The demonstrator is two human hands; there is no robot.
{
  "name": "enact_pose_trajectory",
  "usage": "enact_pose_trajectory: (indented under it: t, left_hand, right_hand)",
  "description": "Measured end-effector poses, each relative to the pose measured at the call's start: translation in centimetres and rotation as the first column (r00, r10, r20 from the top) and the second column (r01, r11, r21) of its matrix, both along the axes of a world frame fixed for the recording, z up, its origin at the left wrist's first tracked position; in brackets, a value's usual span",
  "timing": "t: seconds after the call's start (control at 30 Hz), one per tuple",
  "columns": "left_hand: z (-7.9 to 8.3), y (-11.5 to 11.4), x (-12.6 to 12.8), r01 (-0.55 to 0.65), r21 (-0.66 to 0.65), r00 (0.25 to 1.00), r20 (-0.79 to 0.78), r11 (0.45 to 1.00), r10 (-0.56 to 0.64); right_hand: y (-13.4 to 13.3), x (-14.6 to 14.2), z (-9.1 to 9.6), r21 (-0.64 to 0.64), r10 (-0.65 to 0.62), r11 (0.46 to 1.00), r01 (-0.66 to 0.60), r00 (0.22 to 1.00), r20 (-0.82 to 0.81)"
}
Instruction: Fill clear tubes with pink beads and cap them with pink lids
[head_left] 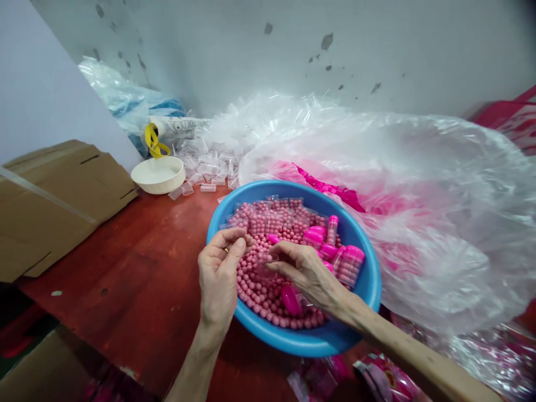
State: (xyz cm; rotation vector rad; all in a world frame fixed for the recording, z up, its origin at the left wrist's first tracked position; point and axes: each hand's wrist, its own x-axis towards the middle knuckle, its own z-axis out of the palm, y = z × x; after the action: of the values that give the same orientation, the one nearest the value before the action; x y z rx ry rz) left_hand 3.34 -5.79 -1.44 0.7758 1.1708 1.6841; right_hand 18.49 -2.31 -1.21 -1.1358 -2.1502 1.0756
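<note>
A blue basin [368,285] holds many pink beads [259,298]. Over its left side is my left hand [220,268], thumb and fingers brought together; whatever is in the pinch is too small to make out. My right hand [304,271], above the middle of the beads, pinches a small clear plastic tube [263,265] between thumb and fingers. Capped tubes filled with beads [350,265] lie at the basin's right side. Loose bright pink caps [292,300] rest among the beads, one just below my right hand. Clear pieces with beads [262,222] are along the back.
Several empty clear tubes [213,167] are heaped behind the basin, beside a white round lid [158,176] and yellow tape [154,140]. Large plastic bags [439,212] fill the right. A folded cardboard box [62,195] stands left on the red table [142,268].
</note>
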Motion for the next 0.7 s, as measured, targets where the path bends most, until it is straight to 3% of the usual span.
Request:
enact_pose_trajectory:
  t: [0.13,0.23,0.33,0.4,0.47,0.6,0.7]
  left_hand:
    - [0.1,0.0,0.0,0.081,-0.020,0.995,-0.056,0.997,-0.082]
    - [0.4,-0.1,0.1,0.228,-0.084,0.966,-0.107,0.970,-0.236]
    - [0.8,-0.2,0.2,0.447,-0.180,0.882,-0.072,0.876,-0.465]
    - [0.9,-0.2,0.2,0.537,-0.193,0.830,-0.053,0.821,-0.555]
    - [1.0,-0.1,0.3,0.532,-0.203,0.829,-0.070,0.822,-0.555]
    - [1.0,0.0,0.4,0.470,-0.261,0.860,-0.077,0.843,-0.504]
    - [0.9,-0.1,0.3,0.490,-0.257,0.851,-0.067,0.833,-0.521]
  right_hand:
    - [-0.6,1.2,-0.2,-0.174,-0.068,0.984,0.035,0.981,-0.184]
    - [-0.8,1.3,0.2,-0.221,-0.098,0.974,0.042,0.963,-0.251]
    - [-0.6,1.2,0.7,-0.259,-0.091,0.966,0.004,0.941,-0.325]
    - [-0.2,1.4,1.0,-0.303,-0.059,0.951,-0.055,0.933,-0.356]
    - [0.3,1.8,1.3,-0.317,-0.065,0.947,-0.054,0.933,-0.354]
    - [1.2,2.4,1.8,-0.207,-0.143,0.974,0.086,0.950,-0.278]
    - [1.2,2.2,2.3,-0.119,-0.042,0.993,0.011,0.965,-0.260]
